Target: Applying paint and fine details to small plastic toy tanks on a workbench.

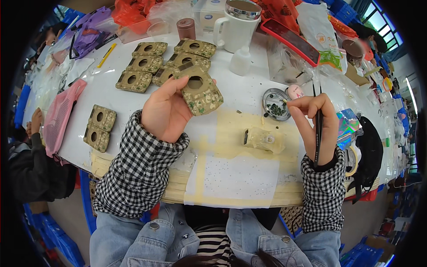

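Note:
My left hand point(167, 109) is closed around a camouflage-patterned plastic shell point(202, 95) with a round hole, tilted above the table. More such camouflage shells point(144, 64) lie in two groups just beyond it, and another pair point(100, 128) lies farther left. In my right hand point(318, 118) are slim black tweezers point(317, 129), their prongs pointing away from me. Thumb and forefinger meet beside a round clear dish point(265, 103) of small dark green parts point(276, 108); anything tiny between those fingertips is hard to make out.
A yellowish taped block point(264, 140) stands on a white sheet point(235, 182) dotted with specks. Behind are a white mug point(235, 31), a small white bottle point(241, 61) and a red-cased phone point(290, 42). A pink mesh bag point(64, 115) lies left, a tape roll point(353, 160) right. Another person's hand point(35, 122) shows far left.

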A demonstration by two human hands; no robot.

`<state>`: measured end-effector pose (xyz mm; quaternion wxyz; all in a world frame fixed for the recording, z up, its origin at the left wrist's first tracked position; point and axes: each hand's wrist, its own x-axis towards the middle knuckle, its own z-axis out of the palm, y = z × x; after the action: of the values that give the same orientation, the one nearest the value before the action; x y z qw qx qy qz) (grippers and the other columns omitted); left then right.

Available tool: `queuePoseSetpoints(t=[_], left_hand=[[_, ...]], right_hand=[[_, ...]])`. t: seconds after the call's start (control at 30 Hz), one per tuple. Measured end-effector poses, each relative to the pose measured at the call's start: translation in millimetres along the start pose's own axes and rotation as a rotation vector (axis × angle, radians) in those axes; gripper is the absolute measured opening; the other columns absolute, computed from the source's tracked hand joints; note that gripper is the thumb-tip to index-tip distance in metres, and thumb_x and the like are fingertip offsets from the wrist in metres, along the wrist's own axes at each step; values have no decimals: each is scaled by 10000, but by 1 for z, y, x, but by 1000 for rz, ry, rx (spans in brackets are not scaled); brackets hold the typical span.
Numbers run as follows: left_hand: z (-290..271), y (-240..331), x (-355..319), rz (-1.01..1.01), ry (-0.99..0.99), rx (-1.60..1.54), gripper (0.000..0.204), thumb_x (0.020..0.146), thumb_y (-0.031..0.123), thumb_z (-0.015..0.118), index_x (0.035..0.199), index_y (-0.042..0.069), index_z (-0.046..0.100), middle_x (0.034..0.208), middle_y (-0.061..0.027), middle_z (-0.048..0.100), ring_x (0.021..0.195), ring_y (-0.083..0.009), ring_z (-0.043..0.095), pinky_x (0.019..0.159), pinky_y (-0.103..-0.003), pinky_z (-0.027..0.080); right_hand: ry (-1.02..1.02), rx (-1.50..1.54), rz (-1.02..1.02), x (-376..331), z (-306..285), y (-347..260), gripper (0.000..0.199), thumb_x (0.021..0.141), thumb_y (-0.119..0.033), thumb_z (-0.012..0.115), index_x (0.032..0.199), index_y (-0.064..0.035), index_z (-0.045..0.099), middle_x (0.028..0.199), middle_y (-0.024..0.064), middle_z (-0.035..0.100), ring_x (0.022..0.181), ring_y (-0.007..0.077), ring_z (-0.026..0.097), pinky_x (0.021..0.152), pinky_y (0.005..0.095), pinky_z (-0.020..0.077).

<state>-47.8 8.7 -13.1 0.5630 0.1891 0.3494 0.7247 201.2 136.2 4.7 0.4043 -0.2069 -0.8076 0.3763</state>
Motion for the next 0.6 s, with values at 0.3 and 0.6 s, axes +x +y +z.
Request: queuePoseSetpoints(t=[0.3,0.6], left_hand=[[1,7,2,65,15,-39,453,946,157,344,1326,-88,315,1272,-230,495,1163,-303,523,970,-428,457],[2,5,1,90,-17,-26,446,943,151,352,1329,-70,319,1292,-223,482,1171,-297,518,951,-429,470]], right_hand=[[-444,-111,-20,43,13,4,262,782,11,655,716,-41,407,747,88,630,715,154,633,655,257,488],[-844,-153,-12,67,57,22,247,716,-37,690,736,-35,443,649,93,587,598,265,585,566,324,457]])
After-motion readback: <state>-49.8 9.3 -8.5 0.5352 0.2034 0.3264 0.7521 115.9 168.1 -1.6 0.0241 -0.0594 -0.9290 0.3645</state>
